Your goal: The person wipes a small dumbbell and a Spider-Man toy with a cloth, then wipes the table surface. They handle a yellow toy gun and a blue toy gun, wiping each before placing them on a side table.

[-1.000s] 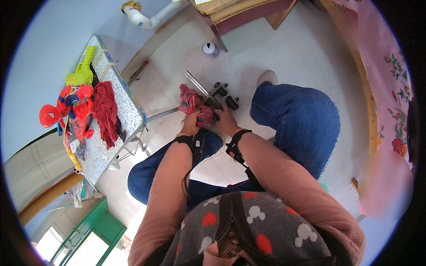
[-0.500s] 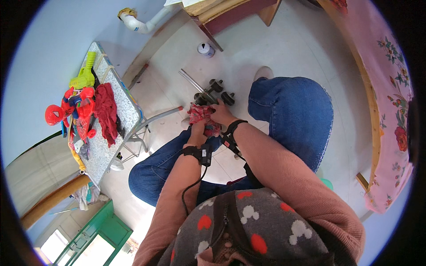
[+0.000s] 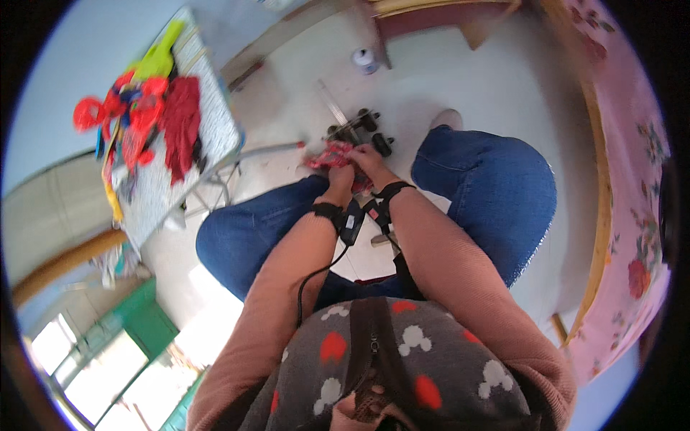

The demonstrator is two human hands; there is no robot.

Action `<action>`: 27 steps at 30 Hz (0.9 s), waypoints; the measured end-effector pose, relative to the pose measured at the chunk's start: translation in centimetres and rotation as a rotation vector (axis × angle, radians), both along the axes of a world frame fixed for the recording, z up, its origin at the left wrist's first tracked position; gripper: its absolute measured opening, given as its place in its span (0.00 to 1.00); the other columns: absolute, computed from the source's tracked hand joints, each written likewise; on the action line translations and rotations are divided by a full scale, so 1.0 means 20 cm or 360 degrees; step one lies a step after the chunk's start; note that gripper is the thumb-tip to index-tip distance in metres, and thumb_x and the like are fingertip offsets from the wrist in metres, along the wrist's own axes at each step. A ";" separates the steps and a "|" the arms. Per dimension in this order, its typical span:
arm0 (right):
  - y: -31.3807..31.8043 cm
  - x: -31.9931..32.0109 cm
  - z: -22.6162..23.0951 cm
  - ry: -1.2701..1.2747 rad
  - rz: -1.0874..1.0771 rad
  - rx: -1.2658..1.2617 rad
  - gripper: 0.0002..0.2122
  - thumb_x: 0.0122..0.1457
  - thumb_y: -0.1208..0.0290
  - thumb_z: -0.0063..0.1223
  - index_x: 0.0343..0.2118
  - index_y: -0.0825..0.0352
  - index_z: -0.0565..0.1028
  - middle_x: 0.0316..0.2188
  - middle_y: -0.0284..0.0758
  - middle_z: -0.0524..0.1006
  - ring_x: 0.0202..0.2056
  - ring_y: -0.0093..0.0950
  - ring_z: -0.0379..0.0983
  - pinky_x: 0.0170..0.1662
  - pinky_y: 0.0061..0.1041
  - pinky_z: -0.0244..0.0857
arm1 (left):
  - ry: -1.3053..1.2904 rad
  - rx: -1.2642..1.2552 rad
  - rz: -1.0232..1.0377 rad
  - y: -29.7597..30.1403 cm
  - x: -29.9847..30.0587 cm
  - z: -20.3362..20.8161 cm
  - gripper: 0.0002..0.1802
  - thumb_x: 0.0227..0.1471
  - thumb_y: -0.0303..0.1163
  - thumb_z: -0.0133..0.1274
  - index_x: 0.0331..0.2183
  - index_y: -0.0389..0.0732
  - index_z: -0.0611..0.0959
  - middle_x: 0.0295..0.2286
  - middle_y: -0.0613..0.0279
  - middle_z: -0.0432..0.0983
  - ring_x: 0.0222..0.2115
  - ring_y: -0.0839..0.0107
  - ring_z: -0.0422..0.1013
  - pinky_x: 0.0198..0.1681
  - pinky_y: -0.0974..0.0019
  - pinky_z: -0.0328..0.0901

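Observation:
Between my knees, low over the floor, a crumpled red patterned cloth (image 3: 330, 154) is bunched up in my two hands. My left hand (image 3: 341, 177) is closed on its near side, with the fingers partly hidden. Just to the right and a little farther away, my right hand (image 3: 369, 161) grips the cloth too, its fingers curled. Directly beyond them is a dark frame with black wheels (image 3: 368, 121) and parallel metal rods (image 3: 332, 104). Whether the cloth touches the frame I cannot tell.
At the left, a speckled table (image 3: 208, 115) holds a red and blue toy figure (image 3: 90, 113), a lime-green toy (image 3: 157, 61) and a dark red cloth (image 3: 182, 122). A white can (image 3: 364, 61) stands on the floor ahead. Pink floral fabric (image 3: 636, 208) hangs at the right.
The whole view has shifted and tilted slightly, blurring parts. My hands have come closer together on the cloth, the left one moving forward and toward the right.

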State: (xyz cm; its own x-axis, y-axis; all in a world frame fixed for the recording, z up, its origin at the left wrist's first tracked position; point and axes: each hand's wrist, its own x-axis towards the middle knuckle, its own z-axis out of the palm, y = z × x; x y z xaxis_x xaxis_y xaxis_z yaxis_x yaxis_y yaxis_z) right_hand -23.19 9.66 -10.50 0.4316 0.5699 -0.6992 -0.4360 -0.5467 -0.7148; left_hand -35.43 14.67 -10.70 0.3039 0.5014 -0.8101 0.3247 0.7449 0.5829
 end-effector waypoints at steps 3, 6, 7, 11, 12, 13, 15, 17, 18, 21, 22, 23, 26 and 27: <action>0.00 0.01 0.00 0.0042 0.0041 0.0114 0.32 0.46 0.50 0.73 0.46 0.73 0.79 0.45 0.47 0.81 0.44 0.39 0.78 0.50 0.35 0.71 | -0.0071 0.0624 -0.0306 -0.04 0.01 0.06 0.22 0.57 0.37 0.58 0.52 0.41 0.80 0.45 0.53 0.81 0.43 0.57 0.79 0.42 0.52 0.74; -0.01 0.06 0.05 0.0349 0.0022 0.0415 0.33 0.47 0.51 0.73 0.49 0.73 0.79 0.45 0.43 0.81 0.47 0.31 0.77 0.50 0.31 0.71 | 0.0325 0.0831 -0.0142 -0.09 0.12 0.18 0.20 0.56 0.37 0.59 0.49 0.40 0.82 0.42 0.50 0.83 0.43 0.54 0.80 0.43 0.52 0.73; -0.01 0.08 0.08 0.0374 0.0038 0.0458 0.32 0.48 0.53 0.73 0.50 0.72 0.79 0.46 0.42 0.81 0.47 0.31 0.77 0.50 0.30 0.71 | 0.0502 0.0775 -0.0005 -0.10 0.19 0.23 0.19 0.55 0.37 0.59 0.48 0.40 0.83 0.41 0.49 0.84 0.43 0.53 0.80 0.44 0.52 0.73; -0.02 0.13 0.23 0.0622 0.0082 0.0753 0.28 0.54 0.60 0.71 0.55 0.69 0.76 0.47 0.38 0.80 0.47 0.27 0.77 0.51 0.27 0.70 | 0.0437 0.1140 0.0108 -0.17 0.29 0.42 0.17 0.56 0.38 0.58 0.45 0.41 0.84 0.39 0.45 0.83 0.44 0.45 0.79 0.46 0.49 0.71; -0.04 0.15 0.28 0.0726 0.0115 0.0959 0.27 0.55 0.62 0.71 0.56 0.69 0.76 0.47 0.37 0.80 0.47 0.26 0.77 0.51 0.27 0.70 | 0.0528 0.1129 -0.0046 -0.17 0.30 0.45 0.17 0.56 0.38 0.58 0.45 0.41 0.84 0.39 0.45 0.83 0.44 0.45 0.79 0.46 0.49 0.71; -0.07 0.15 0.32 0.0716 0.0006 0.0897 0.28 0.57 0.66 0.70 0.58 0.68 0.73 0.48 0.36 0.80 0.47 0.26 0.77 0.51 0.28 0.71 | 0.0595 0.1156 -0.0191 -0.17 0.31 0.46 0.17 0.56 0.38 0.58 0.45 0.41 0.84 0.40 0.44 0.83 0.44 0.45 0.79 0.46 0.49 0.71; -0.11 0.19 0.39 0.0710 0.0082 0.0747 0.28 0.56 0.66 0.71 0.59 0.67 0.73 0.49 0.36 0.80 0.47 0.27 0.77 0.51 0.28 0.71 | 0.0566 0.1144 -0.0425 -0.17 0.30 0.43 0.17 0.57 0.37 0.56 0.46 0.39 0.83 0.41 0.43 0.83 0.44 0.45 0.79 0.46 0.51 0.71; -0.11 0.21 0.45 0.0730 0.0117 0.0675 0.30 0.55 0.65 0.72 0.60 0.65 0.72 0.49 0.37 0.79 0.47 0.28 0.77 0.51 0.29 0.72 | 0.0299 0.0975 -0.0239 -0.17 0.26 0.36 0.18 0.57 0.36 0.56 0.46 0.38 0.83 0.41 0.46 0.83 0.44 0.48 0.79 0.46 0.52 0.71; -0.11 0.22 0.46 0.0732 0.0194 0.0674 0.30 0.57 0.66 0.70 0.61 0.63 0.71 0.50 0.36 0.79 0.48 0.27 0.77 0.52 0.28 0.72 | 0.0143 0.0893 -0.0130 -0.17 0.24 0.31 0.18 0.57 0.36 0.56 0.46 0.37 0.83 0.41 0.47 0.83 0.44 0.50 0.79 0.45 0.53 0.71; -0.10 0.22 0.49 0.0772 0.0351 0.0390 0.32 0.60 0.61 0.67 0.66 0.58 0.67 0.57 0.36 0.76 0.56 0.31 0.73 0.57 0.36 0.69 | -0.0045 0.0916 0.0220 -0.09 0.19 0.21 0.18 0.57 0.37 0.58 0.47 0.36 0.83 0.39 0.51 0.84 0.41 0.56 0.79 0.44 0.54 0.72; -0.10 0.22 0.49 0.0725 0.0417 0.0338 0.34 0.59 0.57 0.67 0.67 0.57 0.66 0.59 0.36 0.73 0.58 0.33 0.71 0.58 0.42 0.67 | -0.0029 0.1130 0.0276 -0.06 0.18 0.20 0.18 0.57 0.37 0.58 0.46 0.37 0.84 0.39 0.52 0.84 0.41 0.58 0.80 0.44 0.54 0.72; -0.10 0.22 0.49 0.0683 0.0462 0.0243 0.36 0.59 0.54 0.66 0.68 0.55 0.65 0.62 0.37 0.71 0.61 0.36 0.68 0.60 0.47 0.65 | 0.0140 0.1228 0.0289 -0.03 0.15 0.21 0.18 0.58 0.37 0.58 0.46 0.37 0.84 0.38 0.53 0.84 0.40 0.60 0.80 0.43 0.55 0.72; -0.13 0.22 0.50 0.0644 0.0589 0.0088 0.39 0.56 0.45 0.64 0.69 0.48 0.62 0.68 0.38 0.63 0.67 0.46 0.58 0.62 0.60 0.57 | 0.0137 0.0898 0.0548 0.06 0.05 0.33 0.17 0.60 0.37 0.57 0.47 0.38 0.83 0.40 0.55 0.84 0.37 0.62 0.80 0.42 0.56 0.73; -0.13 0.22 0.50 0.0648 0.0594 0.0051 0.38 0.56 0.45 0.64 0.68 0.49 0.64 0.67 0.38 0.64 0.65 0.46 0.61 0.61 0.59 0.59 | 0.0172 0.0869 0.0688 0.06 0.02 0.38 0.16 0.62 0.36 0.55 0.48 0.38 0.83 0.41 0.55 0.83 0.36 0.62 0.80 0.41 0.57 0.73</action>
State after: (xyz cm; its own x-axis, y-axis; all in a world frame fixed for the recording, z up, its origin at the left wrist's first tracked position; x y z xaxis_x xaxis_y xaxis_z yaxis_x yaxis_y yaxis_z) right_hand -18.76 7.15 -0.41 -0.1053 0.6562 -0.7472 -0.4615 -0.6978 -0.5478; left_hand -34.93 15.96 -3.16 -0.0822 0.9027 -0.4223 0.1426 0.4300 0.8915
